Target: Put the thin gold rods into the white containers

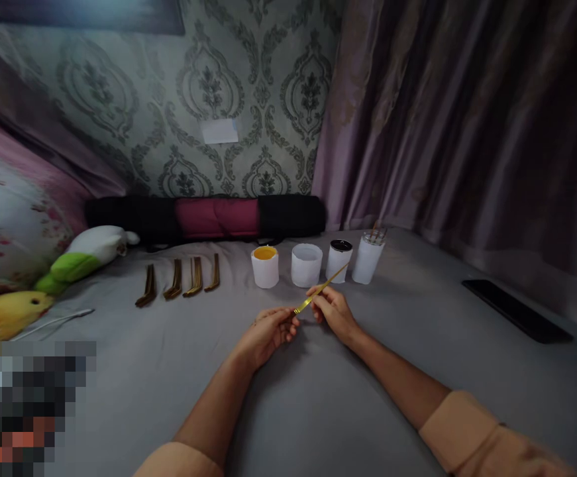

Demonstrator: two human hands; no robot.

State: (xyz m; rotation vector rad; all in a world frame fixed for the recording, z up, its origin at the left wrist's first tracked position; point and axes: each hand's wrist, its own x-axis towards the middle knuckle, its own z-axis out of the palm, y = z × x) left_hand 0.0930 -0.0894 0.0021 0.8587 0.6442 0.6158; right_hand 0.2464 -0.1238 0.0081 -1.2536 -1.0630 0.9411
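My right hand (335,315) pinches a slim yellow paintbrush (324,286). Its tapered handle points up and right, and its lower end meets the fingers of my left hand (271,331). Those fingers are closed; what they grip at the brush's lower end is hidden. Just beyond my hands stand a white container of yellow paint (265,268), a white container (307,266) with pale contents, and a white container with a black top (336,268). A taller white container (367,258) beside them holds several thin sticks or brushes.
Several bent brown bundles of strips (193,278) lie on the grey sheet at left. Behind them runs a black and maroon roll (218,217). Plush toys (87,255) and a white cable (62,319) are far left. A black phone-like slab (514,310) lies at right.
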